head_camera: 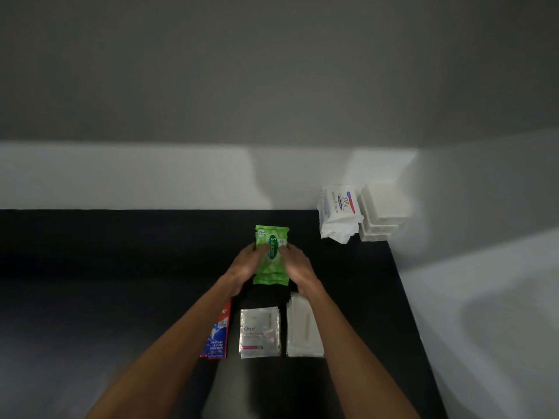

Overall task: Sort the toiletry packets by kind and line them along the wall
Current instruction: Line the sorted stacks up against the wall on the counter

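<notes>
The green wipes packet (271, 255) is gripped from both sides — the left hand (244, 269) on its left edge, the right hand (298, 267) on its right edge, fingers closed against it. The packet is held lengthwise over the black counter (121, 282), well short of the wall (151, 176). Nearer the person, three stacks are laid side by side: red toothpaste packets (219, 337), silver Dove sachets (260, 332), white packets (302, 328). In the right corner, white soap bars (340, 211) and white boxes (382, 211) are stacked against the wall.

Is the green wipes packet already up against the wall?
No. The green wipes packet lies out on the dark counter between both hands, with bare counter between it and the wall.
</notes>
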### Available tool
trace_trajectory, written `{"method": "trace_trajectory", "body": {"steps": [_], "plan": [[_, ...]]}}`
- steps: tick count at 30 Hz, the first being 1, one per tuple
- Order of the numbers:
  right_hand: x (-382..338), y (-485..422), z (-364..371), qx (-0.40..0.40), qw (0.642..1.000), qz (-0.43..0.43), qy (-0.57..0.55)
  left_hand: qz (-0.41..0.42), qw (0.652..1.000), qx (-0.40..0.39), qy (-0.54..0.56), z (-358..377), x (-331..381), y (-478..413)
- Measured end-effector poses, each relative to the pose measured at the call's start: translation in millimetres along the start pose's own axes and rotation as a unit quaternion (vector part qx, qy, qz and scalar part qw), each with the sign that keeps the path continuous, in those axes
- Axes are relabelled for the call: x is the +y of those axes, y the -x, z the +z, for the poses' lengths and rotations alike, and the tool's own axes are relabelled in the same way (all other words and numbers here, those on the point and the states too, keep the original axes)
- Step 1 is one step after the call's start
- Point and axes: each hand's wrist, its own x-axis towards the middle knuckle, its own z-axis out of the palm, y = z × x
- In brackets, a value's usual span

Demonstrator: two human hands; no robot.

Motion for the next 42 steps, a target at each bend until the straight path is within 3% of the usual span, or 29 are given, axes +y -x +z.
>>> {"method": "trace_trajectory", "body": {"steps": [3, 6, 14, 22, 32, 42], "plan": [[3, 12, -10, -0.010, 1.000, -0.018, -0.004, 0.020, 0.999, -0.034, -0.034, -10, -8, 1], [3, 18, -10, -0.039, 0.996, -0.028, 0.081, 0.027, 0.997, -0.049, -0.057, -6, -15, 2], [11, 11, -11, -0.038, 0.976, -0.063, 0.207, 0.032, 0.998, -0.022, -0.056, 10, -30, -7], [-2, -4, -34, 0.045, 0.997, 0.046, -0.029, 0.021, 0.999, -0.033, -0.022, 38, -14, -38], [-29, -54, -45, 0.112, 0.993, 0.016, 0.010, 0.035, 0.999, -0.035, 0.023, 43, 22, -93], [-50, -87, -51, 0.123, 0.992, 0.029, 0.004, 0.006, 0.996, -0.032, 0.078, 45, 52, -112]]}}
